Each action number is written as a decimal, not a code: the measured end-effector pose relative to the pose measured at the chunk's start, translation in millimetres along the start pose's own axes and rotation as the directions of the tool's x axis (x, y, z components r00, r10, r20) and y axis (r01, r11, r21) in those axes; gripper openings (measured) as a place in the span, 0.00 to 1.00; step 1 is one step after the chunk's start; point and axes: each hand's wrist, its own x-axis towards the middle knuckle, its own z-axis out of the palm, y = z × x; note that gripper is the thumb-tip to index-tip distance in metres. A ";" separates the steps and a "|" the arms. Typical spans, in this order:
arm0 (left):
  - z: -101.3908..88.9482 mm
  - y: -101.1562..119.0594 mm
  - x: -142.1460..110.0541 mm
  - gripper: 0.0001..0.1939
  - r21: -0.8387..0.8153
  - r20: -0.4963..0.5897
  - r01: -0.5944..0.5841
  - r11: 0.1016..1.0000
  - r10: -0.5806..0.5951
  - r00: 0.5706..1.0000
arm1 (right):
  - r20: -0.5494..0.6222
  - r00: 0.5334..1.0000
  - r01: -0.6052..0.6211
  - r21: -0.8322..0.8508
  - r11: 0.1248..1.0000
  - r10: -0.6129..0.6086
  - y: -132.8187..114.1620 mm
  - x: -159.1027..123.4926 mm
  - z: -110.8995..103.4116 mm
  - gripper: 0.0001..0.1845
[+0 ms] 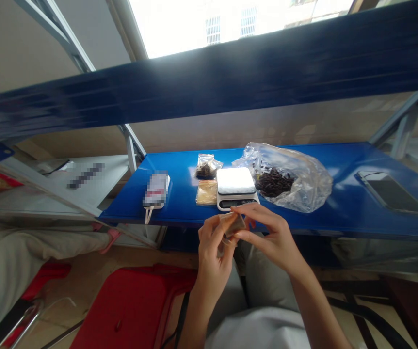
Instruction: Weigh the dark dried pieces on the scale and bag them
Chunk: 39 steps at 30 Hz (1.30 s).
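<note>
In front of the blue shelf's near edge, both hands hold a small tan, translucent plastic bag [233, 224]. My left hand [214, 247] has its fingers closed on the bag's left side. My right hand [269, 232] pinches its right side between thumb and fingers. Just beyond them sits a white digital scale [235, 181] with a bare weighing plate. Left of the scale lie flat small zip bags [206, 192], and behind these a zip bag with dark contents [206, 167]. A large clear plastic bag [309, 182], holding dark elongated pieces [274, 182], lies open right of the scale.
A smartphone [393, 191] lies at the right of the blue shelf [183, 213]. A white device with a strap [156, 190] is at its left. An upper blue beam [209, 80] crosses above. A red stool [132, 305] stands lower left, beside another person's leg [41, 252].
</note>
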 end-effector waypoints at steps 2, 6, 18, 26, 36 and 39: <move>-1.4 1.4 1.3 0.17 -0.067 0.020 0.033 0.997 -0.032 0.999 | 0.010 1.000 -0.001 0.011 1.000 0.001 -0.2 0.2 0.9 0.19; -1.4 2.3 1.0 0.14 -0.167 0.015 0.081 0.983 -0.080 0.997 | 0.035 0.999 0.008 0.010 1.000 -0.008 -0.9 0.2 0.9 0.19; 5.0 -0.8 -5.5 0.09 -0.148 -0.092 0.110 0.983 -0.124 0.988 | 0.020 1.000 0.019 -0.030 0.999 -0.019 -0.7 -1.4 -1.0 0.19; 4.8 -2.4 -2.4 0.16 -0.039 -0.039 0.012 0.999 -0.013 0.999 | 0.026 0.999 0.029 -0.008 1.000 -0.029 -0.2 -3.0 -3.4 0.19; 8.7 -4.5 -0.8 0.14 0.029 -0.031 0.010 1.000 -0.009 0.999 | 0.023 0.999 0.036 -0.012 0.999 -0.035 -1.8 -2.8 0.9 0.19; 10.5 -4.8 -3.2 0.13 0.026 -0.078 0.032 0.999 -0.030 0.997 | -0.001 1.000 0.013 -0.009 1.000 -0.013 -1.8 -3.0 2.9 0.19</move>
